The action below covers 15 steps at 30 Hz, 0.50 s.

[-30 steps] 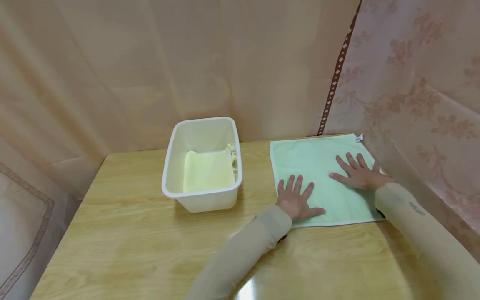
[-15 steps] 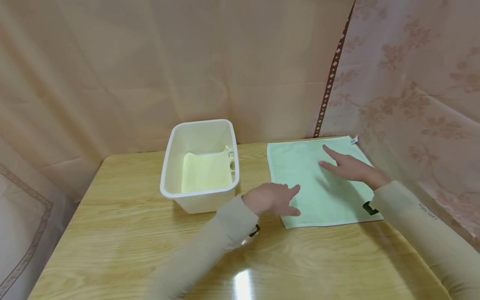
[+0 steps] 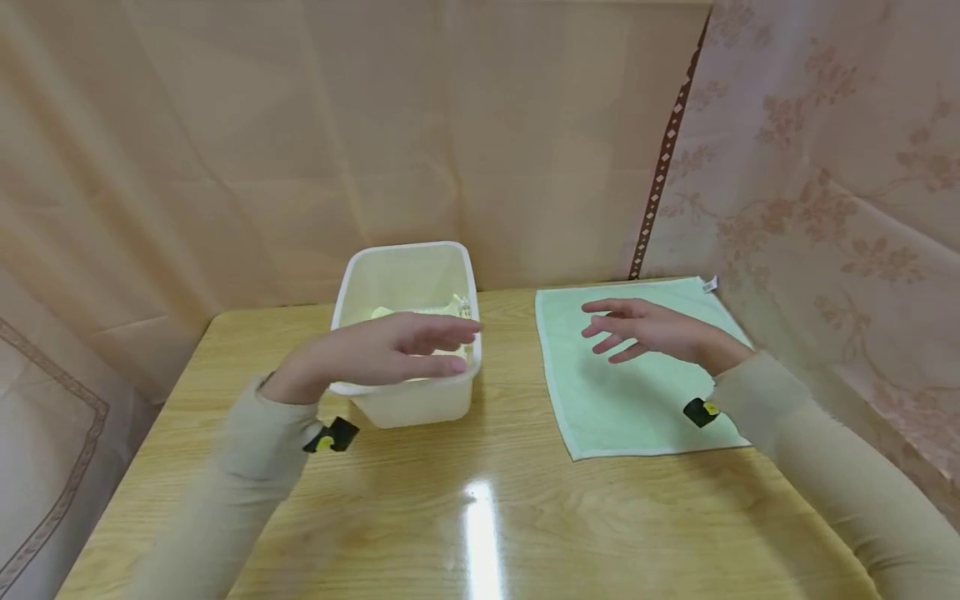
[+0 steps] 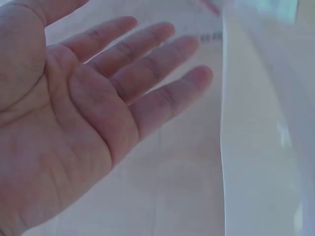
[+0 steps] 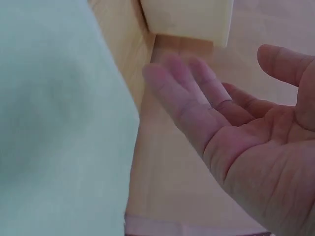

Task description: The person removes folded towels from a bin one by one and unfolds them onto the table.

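Note:
In the head view a mint green towel [image 3: 637,408] lies spread flat at the right of the table, a small white tag at its far right corner. My right hand [image 3: 652,329] hovers above it with loosely bent fingers and nothing in them; its shadow falls on the cloth. A white plastic bin [image 3: 412,404] stands upright left of the towel. My left hand [image 3: 375,348] hangs over the bin's near side, fingers extended and holding nothing. It hides part of the pale yellow cloth [image 3: 384,312] inside. The left wrist view shows the bare palm [image 4: 59,118] beside the bin's wall.
The wooden table [image 3: 420,517] ends at a beige curtain [image 3: 390,125] behind the bin and the towel. A floral pink curtain [image 3: 840,208] borders the right side. Bare table surface shows between bin and towel and along the front.
Both hands have lifted off the green towel, where they lay flat with spread fingers. The left hand has swung left to the bin; the right has stayed over the towel.

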Tool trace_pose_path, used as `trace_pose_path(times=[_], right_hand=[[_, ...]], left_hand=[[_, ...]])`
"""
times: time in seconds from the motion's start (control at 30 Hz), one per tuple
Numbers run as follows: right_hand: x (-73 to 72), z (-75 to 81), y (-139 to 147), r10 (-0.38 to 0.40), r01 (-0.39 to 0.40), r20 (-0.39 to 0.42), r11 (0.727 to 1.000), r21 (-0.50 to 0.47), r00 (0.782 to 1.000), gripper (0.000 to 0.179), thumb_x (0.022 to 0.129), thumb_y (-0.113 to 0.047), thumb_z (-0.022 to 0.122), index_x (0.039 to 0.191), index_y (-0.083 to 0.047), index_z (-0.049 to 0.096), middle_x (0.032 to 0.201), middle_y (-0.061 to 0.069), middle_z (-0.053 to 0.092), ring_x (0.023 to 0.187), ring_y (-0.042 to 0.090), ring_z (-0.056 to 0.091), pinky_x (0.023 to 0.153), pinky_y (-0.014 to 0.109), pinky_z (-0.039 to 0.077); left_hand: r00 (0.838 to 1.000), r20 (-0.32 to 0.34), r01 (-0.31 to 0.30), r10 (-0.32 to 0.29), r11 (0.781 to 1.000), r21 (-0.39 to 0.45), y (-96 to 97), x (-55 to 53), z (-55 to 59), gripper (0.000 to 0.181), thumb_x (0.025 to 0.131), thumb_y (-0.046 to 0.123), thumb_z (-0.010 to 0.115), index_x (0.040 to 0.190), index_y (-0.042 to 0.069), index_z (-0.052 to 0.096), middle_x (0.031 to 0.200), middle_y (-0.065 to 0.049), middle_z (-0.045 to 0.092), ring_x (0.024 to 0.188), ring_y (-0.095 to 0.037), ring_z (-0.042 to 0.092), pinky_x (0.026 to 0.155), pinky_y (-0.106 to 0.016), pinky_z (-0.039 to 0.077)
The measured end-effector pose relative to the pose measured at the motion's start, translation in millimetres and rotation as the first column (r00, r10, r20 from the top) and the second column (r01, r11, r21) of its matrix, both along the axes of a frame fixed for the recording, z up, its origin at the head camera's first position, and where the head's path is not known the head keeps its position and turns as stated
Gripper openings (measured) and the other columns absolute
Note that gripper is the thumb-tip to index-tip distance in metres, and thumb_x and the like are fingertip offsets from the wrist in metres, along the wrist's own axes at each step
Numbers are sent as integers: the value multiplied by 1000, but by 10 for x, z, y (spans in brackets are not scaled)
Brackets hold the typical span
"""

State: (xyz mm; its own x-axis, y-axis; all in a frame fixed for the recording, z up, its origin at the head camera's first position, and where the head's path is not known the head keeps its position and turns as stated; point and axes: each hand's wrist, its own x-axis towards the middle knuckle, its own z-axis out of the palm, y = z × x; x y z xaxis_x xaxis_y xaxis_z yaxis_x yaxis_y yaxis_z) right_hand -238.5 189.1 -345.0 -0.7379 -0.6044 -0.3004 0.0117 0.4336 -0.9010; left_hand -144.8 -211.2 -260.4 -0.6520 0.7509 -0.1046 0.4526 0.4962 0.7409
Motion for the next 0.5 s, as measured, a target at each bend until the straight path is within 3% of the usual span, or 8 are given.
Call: trace_pose_path(times=[0.1, 0.2, 0.3, 0.4, 0.5], right_hand=[[-15, -30, -156, 22, -18, 45, 997, -76, 999, 61, 106, -33, 57, 157, -9, 33, 142, 19, 54, 122, 40, 60, 96, 48, 53], [-26, -72, -298, 31, -12, 107, 986, -168, 994, 58, 106, -25, 56, 156, -6, 32, 140, 21, 52, 121, 45, 59, 95, 51, 53], [-43, -139, -480, 41, -3, 155, 972, -235, 987, 56, 106, -20, 56, 154, -3, 34, 136, 20, 52, 118, 44, 60, 94, 52, 53], [-77, -216, -725, 61, -10, 179, 962, -272, 982, 54, 106, -20, 57, 152, -2, 36, 132, 17, 53, 111, 38, 64, 93, 53, 53], [-105, -248, -973, 77, -23, 178, 957, -290, 981, 54, 106, -21, 57, 151, -1, 37, 131, 18, 52, 106, 33, 66, 92, 52, 55]], left_hand=[[995, 4, -97, 97, 991, 93, -386, -41, -21, 53, 102, 23, 65, 150, 10, 48, 147, -5, 53, 131, -23, 55, 106, -41, 46], [972, -21, -228, 234, 961, 155, -734, -90, -133, 48, 101, 20, 66, 146, 12, 53, 140, -6, 59, 125, -24, 59, 100, -36, 50], [924, -30, -370, 382, 909, 193, -1042, -94, -284, 45, 99, 21, 68, 141, 9, 58, 136, -7, 62, 120, -23, 61, 94, -28, 51], [871, 34, -481, 490, 839, 254, -1302, -70, -445, 45, 99, 17, 69, 139, 1, 57, 134, -13, 62, 115, -23, 63, 92, -26, 53], [825, 122, -558, 551, 764, 323, -1493, -74, -600, 47, 99, 16, 69, 140, -1, 54, 132, -15, 59, 112, -21, 64, 90, -31, 56]])
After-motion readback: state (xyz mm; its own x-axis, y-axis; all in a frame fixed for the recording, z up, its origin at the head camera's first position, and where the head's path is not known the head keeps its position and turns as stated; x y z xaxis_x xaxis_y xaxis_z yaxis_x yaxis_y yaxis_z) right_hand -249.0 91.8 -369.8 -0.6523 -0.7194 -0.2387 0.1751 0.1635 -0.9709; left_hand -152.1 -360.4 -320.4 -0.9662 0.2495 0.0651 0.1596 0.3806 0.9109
